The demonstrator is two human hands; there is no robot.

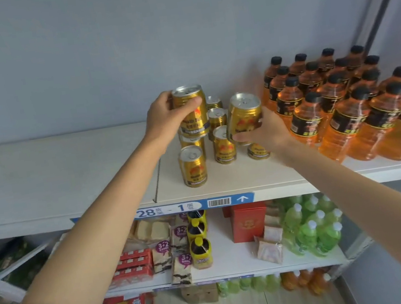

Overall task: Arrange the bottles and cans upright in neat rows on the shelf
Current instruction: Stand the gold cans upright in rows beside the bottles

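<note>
Shelf [226,187] tag "28 - 1" | left hand [163,121] grips gold can [192,116] | right hand [267,130] grips second can [242,116]

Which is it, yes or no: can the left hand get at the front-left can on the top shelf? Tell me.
Probably not yet. The left hand is shut on a raised gold can, so it is occupied. Nothing stands in front of the front-left can; once the hand is emptied, the way looks free.

Glossy metal cans [193,166], matt shelf [53,175]

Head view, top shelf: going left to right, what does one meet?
Bare white shelf → left hand holding a gold can → right hand holding another gold can → orange bottles.
</note>
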